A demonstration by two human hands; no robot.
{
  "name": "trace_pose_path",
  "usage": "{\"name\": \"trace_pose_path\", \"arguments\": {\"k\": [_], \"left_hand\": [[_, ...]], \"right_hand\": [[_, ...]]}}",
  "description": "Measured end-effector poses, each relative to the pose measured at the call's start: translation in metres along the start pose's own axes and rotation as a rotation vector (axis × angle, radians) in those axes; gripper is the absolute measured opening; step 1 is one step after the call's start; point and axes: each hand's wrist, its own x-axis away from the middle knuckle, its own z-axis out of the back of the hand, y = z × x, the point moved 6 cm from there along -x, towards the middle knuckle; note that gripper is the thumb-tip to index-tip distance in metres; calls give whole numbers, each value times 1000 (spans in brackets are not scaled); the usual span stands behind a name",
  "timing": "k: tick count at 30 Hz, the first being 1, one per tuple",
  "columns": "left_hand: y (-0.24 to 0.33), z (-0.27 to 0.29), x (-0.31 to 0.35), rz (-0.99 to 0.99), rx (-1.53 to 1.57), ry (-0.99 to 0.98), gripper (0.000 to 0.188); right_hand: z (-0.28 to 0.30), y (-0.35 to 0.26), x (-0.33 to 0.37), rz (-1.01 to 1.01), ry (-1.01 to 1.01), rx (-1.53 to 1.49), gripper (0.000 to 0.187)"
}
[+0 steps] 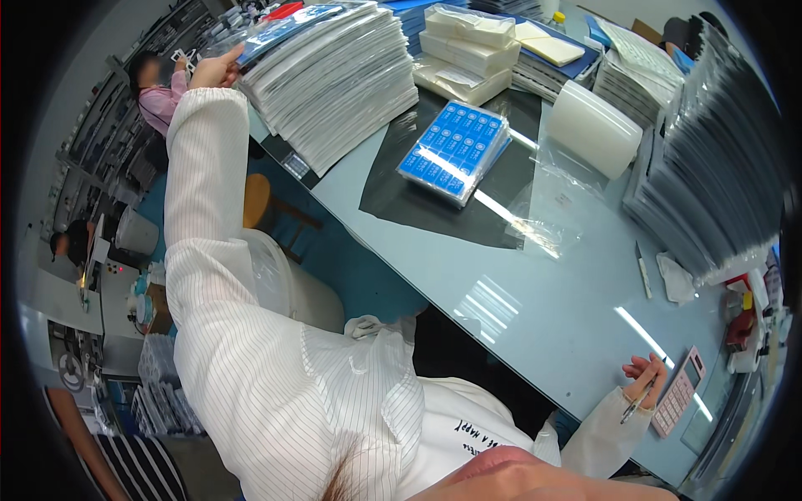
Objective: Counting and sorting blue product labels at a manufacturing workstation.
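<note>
At the far left, my left hand point(219, 68) is closed, thumb and fingers at the corner of a blue-printed sheet in clear plastic point(288, 32). That sheet lies on top of a tall stack of plastic-sleeved sheets point(334, 92). Down at the right, the fingers of my right hand point(643, 382) curl around a pen point(637, 406), just left of a pink calculator point(680, 392). Between my hands, a smaller pile of blue-printed sheets in clear plastic point(455, 150) rests on a dark mat point(397, 188).
A clear film roll point(593, 129) and white packs point(466, 54) sit at the back of the table point(501, 309). A tall pile of sleeves point(710, 167) leans at the right, near a cutter knife point(643, 269). Left of the table are a white bin point(288, 280), a stool point(257, 200) and a person in pink point(159, 100).
</note>
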Motion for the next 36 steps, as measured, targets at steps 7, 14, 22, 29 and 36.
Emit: {"name": "trace_pose_path", "arguments": {"k": [7, 14, 22, 29, 36], "left_hand": [[40, 10, 35, -703, -1159, 526, 53], [65, -107, 229, -1104, -651, 234, 18], [-34, -233, 309, -906, -508, -374, 11], [-75, -256, 287, -916, -573, -417, 19], [-103, -251, 240, -653, -577, -483, 34]], "right_hand": [[-2, -1, 2, -6, 5, -26, 28], [-13, -18, -3, 425, -8, -32, 52], [-1, -27, 4, 355, 133, 13, 39], [-15, -57, 16, 640, 47, 207, 23], [-25, -51, 7, 504, 42, 211, 20]]}}
